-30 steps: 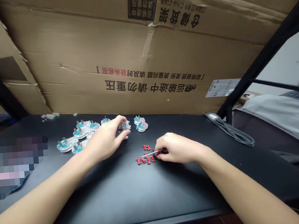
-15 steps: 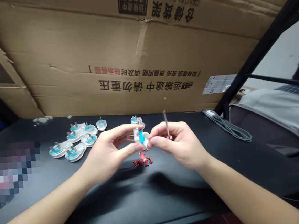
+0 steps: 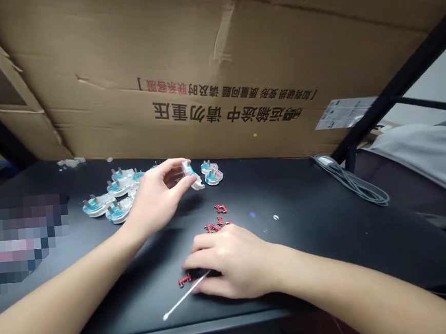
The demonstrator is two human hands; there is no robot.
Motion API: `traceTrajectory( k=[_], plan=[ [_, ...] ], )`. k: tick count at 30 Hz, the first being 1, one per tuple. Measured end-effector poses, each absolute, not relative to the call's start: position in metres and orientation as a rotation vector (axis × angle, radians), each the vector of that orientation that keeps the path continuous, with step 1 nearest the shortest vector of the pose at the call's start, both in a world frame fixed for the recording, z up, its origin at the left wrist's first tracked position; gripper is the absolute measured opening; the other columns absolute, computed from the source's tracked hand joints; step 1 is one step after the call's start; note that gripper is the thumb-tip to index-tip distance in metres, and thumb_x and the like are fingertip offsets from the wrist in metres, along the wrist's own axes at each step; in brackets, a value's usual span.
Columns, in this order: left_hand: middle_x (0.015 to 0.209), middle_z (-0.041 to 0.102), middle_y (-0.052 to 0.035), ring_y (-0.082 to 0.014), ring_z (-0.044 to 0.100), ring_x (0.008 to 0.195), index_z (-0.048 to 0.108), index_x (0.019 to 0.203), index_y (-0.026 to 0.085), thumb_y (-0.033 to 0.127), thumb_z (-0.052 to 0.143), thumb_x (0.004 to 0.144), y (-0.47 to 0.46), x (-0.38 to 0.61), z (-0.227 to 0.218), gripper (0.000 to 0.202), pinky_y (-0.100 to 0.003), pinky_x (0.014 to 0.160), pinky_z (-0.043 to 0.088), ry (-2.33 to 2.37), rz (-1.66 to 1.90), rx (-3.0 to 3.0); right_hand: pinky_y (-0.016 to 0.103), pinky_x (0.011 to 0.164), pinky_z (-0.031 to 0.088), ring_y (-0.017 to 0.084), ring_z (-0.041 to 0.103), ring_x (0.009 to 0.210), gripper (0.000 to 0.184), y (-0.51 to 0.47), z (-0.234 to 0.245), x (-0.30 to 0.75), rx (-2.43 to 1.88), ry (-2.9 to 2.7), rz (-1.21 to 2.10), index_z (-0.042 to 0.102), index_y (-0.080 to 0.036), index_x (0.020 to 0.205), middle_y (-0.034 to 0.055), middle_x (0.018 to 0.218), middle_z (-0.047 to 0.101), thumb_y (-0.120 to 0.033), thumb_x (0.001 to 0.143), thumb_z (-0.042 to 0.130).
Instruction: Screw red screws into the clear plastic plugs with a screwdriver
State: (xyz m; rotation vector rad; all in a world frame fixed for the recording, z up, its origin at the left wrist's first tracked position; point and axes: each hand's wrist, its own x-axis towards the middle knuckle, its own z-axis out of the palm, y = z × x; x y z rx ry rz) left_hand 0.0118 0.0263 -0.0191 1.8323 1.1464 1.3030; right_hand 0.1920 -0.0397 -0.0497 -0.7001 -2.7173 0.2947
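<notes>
My left hand (image 3: 156,198) is raised over the table, pinching a clear plastic plug body with a white part (image 3: 192,176) between thumb and fingers. Several clear plugs with teal inserts and metal pins (image 3: 109,196) lie just left of it, and a pair of them (image 3: 211,173) lies to its right. My right hand (image 3: 230,263) rests low near the table's front, curled over a white cotton swab (image 3: 187,295) whose stick runs out from under the fingers. Small red parts (image 3: 217,225) are scattered just beyond that hand, and one red part (image 3: 184,279) lies by its fingertips.
A large printed cardboard box (image 3: 215,70) stands along the back of the black table (image 3: 292,264). A coiled grey cable (image 3: 352,187) lies at the back right, beside a black metal frame (image 3: 402,86). A pixelated patch (image 3: 20,239) covers something at the left.
My hands have separated. The left hand has moved back toward the plugs, still holding a plug. The right hand has dropped to the table near the front, with the swab now lying low and pointing forward-left.
</notes>
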Motion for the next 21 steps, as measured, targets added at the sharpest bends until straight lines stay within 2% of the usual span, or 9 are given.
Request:
traceTrajectory(
  k=[5, 8, 13, 17, 21],
  plan=[
    [0.111, 0.075, -0.0084, -0.0239, 0.070, 0.104, 0.067, 0.113, 0.017, 0.041, 0.068, 0.086, 0.024, 0.012, -0.022, 0.036, -0.037, 0.097, 0.055, 1.136, 1.248, 1.887, 0.026, 0.056, 0.037, 0.011, 0.059, 0.065, 0.026, -0.043, -0.062, 0.176, -0.705, -2.724, 0.349, 0.073, -0.026, 0.105, -0.0016, 0.101, 0.071, -0.044, 0.091, 0.061],
    [0.112, 0.074, -0.0084, -0.0243, 0.070, 0.104, 0.067, 0.113, 0.018, 0.042, 0.066, 0.087, 0.023, 0.013, -0.024, 0.036, -0.037, 0.097, 0.055, 1.131, 1.215, 1.921, 0.025, 0.054, 0.035, 0.009, 0.057, 0.063, 0.019, -0.041, -0.064, 0.173, -0.710, -2.703, 0.359, 0.075, -0.027, 0.096, -0.0034, 0.100, 0.071, -0.040, 0.091, 0.062],
    [0.111, 0.075, -0.0072, -0.0255, 0.071, 0.104, 0.067, 0.111, 0.020, 0.045, 0.066, 0.086, 0.022, 0.012, -0.023, 0.036, -0.039, 0.096, 0.055, 1.160, 1.199, 1.952, 0.027, 0.054, 0.034, 0.011, 0.059, 0.064, 0.022, -0.037, -0.061, 0.176, -0.661, -2.831, 0.187, 0.075, -0.023, 0.097, -0.0011, 0.094, 0.073, -0.029, 0.096, 0.054],
    [0.111, 0.075, -0.0073, -0.0253, 0.071, 0.103, 0.067, 0.112, 0.020, 0.045, 0.067, 0.085, 0.022, 0.011, -0.022, 0.037, -0.038, 0.095, 0.055, 1.170, 1.200, 1.963, 0.026, 0.059, 0.041, 0.014, 0.065, 0.071, 0.021, -0.031, -0.056, 0.189, -0.670, -2.787, 0.160, 0.074, -0.020, 0.094, 0.0022, 0.088, 0.075, -0.021, 0.095, 0.054],
    [0.107, 0.076, -0.0071, -0.0258, 0.072, 0.099, 0.068, 0.111, 0.020, 0.042, 0.069, 0.084, 0.020, 0.010, -0.019, 0.035, -0.040, 0.095, 0.056, 1.159, 1.209, 1.960, 0.025, 0.068, 0.049, 0.014, 0.067, 0.073, 0.015, -0.026, -0.041, 0.204, -0.606, -2.406, 0.371, 0.074, -0.017, 0.091, 0.0044, 0.084, 0.075, -0.018, 0.093, 0.059]
  ],
)
